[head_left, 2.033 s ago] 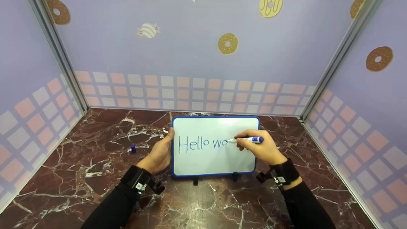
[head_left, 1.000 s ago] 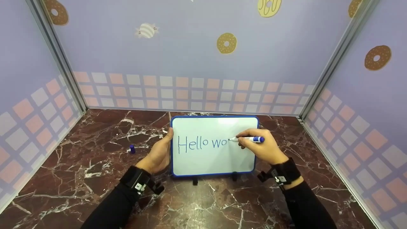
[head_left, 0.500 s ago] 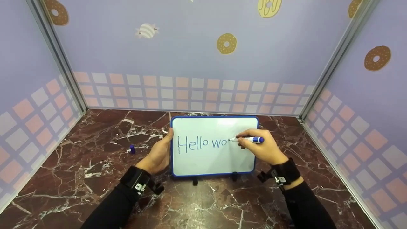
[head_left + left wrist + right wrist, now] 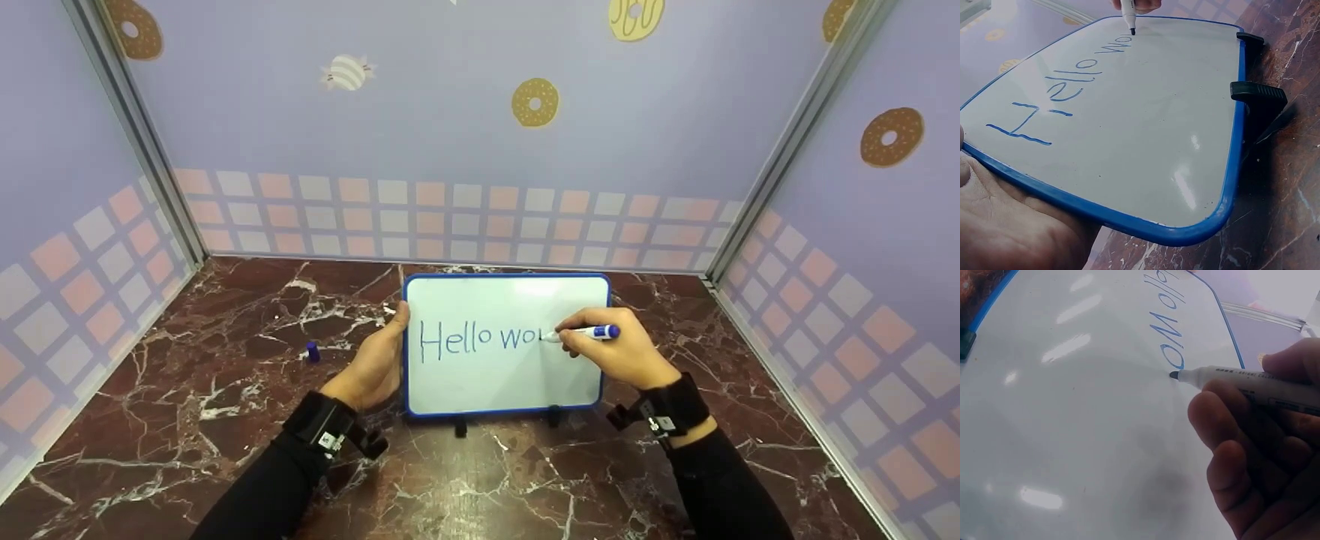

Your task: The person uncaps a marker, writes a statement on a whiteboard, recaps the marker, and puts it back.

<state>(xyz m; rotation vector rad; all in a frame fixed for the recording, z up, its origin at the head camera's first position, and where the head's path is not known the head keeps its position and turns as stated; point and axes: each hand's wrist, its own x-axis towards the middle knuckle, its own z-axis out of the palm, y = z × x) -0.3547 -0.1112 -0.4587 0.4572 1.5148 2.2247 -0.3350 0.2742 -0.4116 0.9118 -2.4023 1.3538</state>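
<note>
A small whiteboard (image 4: 487, 386) with a blue frame leans tilted on the table, bearing "Hello wo" and the beginning of another stroke in blue. My left hand (image 4: 373, 365) grips its left edge, the thumb up along the blue frame and the palm behind it in the left wrist view. The right hand (image 4: 615, 349) pinches a white marker (image 4: 596, 331) with a blue end. In the right wrist view the marker's dark tip (image 4: 1174, 375) is at the board's surface just past the "o", with the other fingers curled below the barrel.
A blue marker cap (image 4: 313, 351) stands on the dark red marbled table (image 4: 225, 450), left of the left hand. Black feet (image 4: 1258, 95) jut from the board's lower edge. Lilac panels (image 4: 450, 135) with printed sweets enclose the table at the back and sides.
My right hand has moved the marker tip slightly right past the "o", then down, and a short new stroke shows there. The left hand and board hold still.
</note>
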